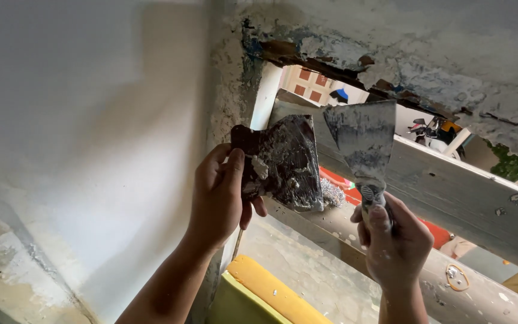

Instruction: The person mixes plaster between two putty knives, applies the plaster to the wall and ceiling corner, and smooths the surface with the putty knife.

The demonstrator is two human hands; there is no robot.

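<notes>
putty knife (361,141) right of the plaster board (286,162), under the wall (439,72).

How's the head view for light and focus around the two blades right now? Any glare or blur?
Head view: daylight through the window opening is bright, its far scene soft; the white wall is evenly lit with a faint shadow band. The left hand with its dark scraper and the right hand with its putty knife are sharp, without glare or motion blur.
</notes>
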